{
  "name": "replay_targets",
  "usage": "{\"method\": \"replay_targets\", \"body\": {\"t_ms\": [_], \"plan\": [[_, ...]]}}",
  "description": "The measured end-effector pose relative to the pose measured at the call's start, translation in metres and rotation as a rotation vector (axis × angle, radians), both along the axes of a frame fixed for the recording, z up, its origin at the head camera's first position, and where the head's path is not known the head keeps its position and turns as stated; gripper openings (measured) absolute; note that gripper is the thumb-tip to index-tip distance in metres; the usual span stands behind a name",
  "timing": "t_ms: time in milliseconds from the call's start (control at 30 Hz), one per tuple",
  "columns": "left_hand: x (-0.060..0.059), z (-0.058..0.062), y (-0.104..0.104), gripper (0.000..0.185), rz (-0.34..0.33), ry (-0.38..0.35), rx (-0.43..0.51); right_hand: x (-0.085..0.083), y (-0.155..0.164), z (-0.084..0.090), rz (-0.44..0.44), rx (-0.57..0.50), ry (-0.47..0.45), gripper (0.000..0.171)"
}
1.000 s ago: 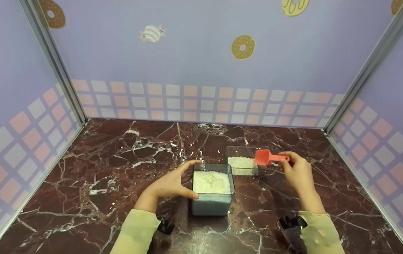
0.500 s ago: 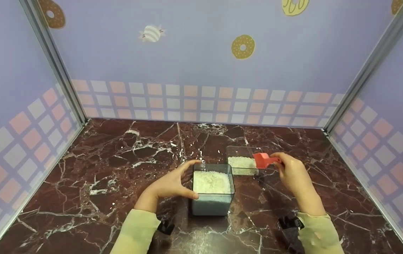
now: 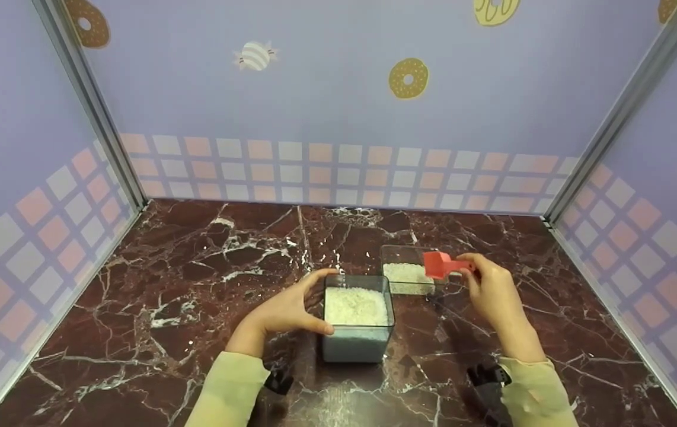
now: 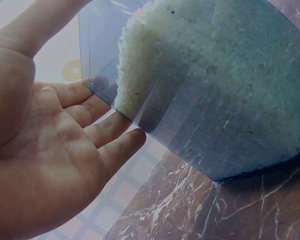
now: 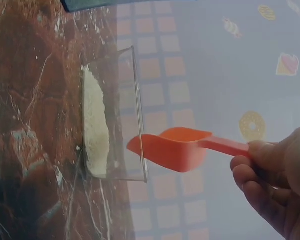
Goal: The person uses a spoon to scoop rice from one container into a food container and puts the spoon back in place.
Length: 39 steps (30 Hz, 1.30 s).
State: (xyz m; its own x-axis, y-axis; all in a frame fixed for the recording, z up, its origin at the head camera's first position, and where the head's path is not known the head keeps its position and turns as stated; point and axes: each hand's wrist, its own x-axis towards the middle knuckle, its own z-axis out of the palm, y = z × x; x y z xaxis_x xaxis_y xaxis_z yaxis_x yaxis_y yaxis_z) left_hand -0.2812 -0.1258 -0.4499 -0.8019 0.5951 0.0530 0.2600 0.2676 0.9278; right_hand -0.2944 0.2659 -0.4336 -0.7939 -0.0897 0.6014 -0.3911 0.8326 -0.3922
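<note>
My left hand (image 3: 288, 308) holds the left side of a square, dark-tinted clear container (image 3: 355, 349), thumb at the front wall and fingers at the back. White rice (image 4: 220, 85) fills much of it. My right hand (image 3: 495, 290) pinches the handle end of a small red scoop (image 5: 175, 150). The scoop's bowl hangs above the right edge of a smaller clear box (image 5: 135, 90), which stands behind and to the right of the tinted container. A shallower heap of rice (image 3: 406, 276) lies in that box. Whether the scoop bears any rice I cannot tell.
The dark red marble-patterned tabletop (image 3: 214, 332) has scattered white grains behind the tinted container. Lilac patterned panels (image 3: 338, 107) close off the back and both sides. A black wrist mount (image 3: 279, 379) sits at my left sleeve.
My right hand has moved left, bringing the scoop over the clear box's edge; the bowl dipped and tilted, then rose slightly. My left hand and both containers stay in place.
</note>
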Motion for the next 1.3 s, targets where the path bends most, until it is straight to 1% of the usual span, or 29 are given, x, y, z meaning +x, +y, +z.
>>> {"method": "replay_targets", "body": {"t_ms": [67,133,233,267,333,367,433,533,633,733,833,1000,1167,1233,1300], "plan": [[0.000,0.000,0.000,0.107,0.003,0.000,0.001,-0.002,0.000,-0.001,-0.041,-0.093,-0.033,0.019],[0.000,0.000,0.000,0.107,0.004,-0.002,0.001,-0.004,-0.001,-0.001,-0.053,-0.243,-0.097,0.019],[0.000,0.001,0.000,0.107,0.010,0.004,-0.018,-0.006,-0.001,0.000,-0.008,-0.542,-0.240,0.023],[0.000,0.001,0.000,0.107,0.013,0.007,-0.026,-0.006,-0.002,0.002,0.021,-0.642,-0.290,0.025],[0.001,0.001,0.000,0.107,0.017,0.009,-0.035,-0.006,-0.003,0.005,0.082,-0.802,-0.376,0.029],[0.001,0.001,0.000,0.107,0.018,0.008,-0.035,-0.005,-0.003,0.007,0.111,-0.858,-0.411,0.031],[0.001,0.001,0.000,0.107,0.021,0.008,-0.037,-0.001,-0.005,0.012,0.163,-0.928,-0.452,0.034],[0.001,0.001,0.000,0.107,0.010,-0.004,-0.020,0.008,-0.010,0.022,0.223,-0.960,-0.460,0.032],[0.000,0.000,0.000,0.106,-0.010,-0.021,0.010,0.022,-0.018,0.034,0.266,-0.926,-0.445,0.029],[0.000,0.000,0.001,0.105,-0.036,-0.034,0.047,0.037,-0.026,0.047,0.304,-0.829,-0.432,0.026],[-0.001,0.000,0.002,0.106,-0.060,-0.045,0.082,0.052,-0.035,0.058,0.324,-0.672,-0.415,0.022],[-0.001,0.000,0.001,0.107,-0.064,-0.044,0.088,0.070,-0.053,0.081,0.317,-0.357,-0.365,0.017],[-0.001,0.000,0.001,0.107,-0.057,-0.029,0.075,0.076,-0.079,0.108,0.320,-0.058,-0.360,0.014],[-0.001,-0.001,0.001,0.107,-0.051,-0.027,0.069,0.076,-0.088,0.117,0.311,0.032,-0.367,0.015],[-0.001,-0.001,0.001,0.107,-0.051,-0.028,0.069,0.076,-0.096,0.124,0.294,0.095,-0.385,0.017]]}}
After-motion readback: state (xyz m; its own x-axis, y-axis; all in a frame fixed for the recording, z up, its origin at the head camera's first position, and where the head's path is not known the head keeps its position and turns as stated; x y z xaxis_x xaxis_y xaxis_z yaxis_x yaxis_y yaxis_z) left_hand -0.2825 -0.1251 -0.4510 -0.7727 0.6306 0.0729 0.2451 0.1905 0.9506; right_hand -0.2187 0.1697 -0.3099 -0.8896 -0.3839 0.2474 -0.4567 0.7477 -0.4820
